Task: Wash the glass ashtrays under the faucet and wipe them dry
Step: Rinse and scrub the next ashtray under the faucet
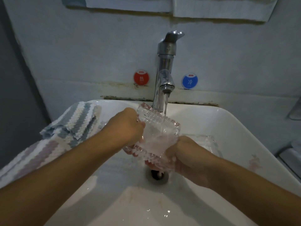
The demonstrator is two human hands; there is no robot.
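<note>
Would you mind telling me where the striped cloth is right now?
In the head view, the striped cloth lies draped over the sink's left rim, just left of the left hand.

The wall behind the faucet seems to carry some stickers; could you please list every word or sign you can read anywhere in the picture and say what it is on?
"OYO" and "热": on the round red sticker, on the wall left of the faucet.
"OYO" and "冷": on the round blue sticker, on the wall right of the faucet.
A small line under each character is too small to read.
No other text shows, on the sink, the striped towel or the glass ashtray.
</note>
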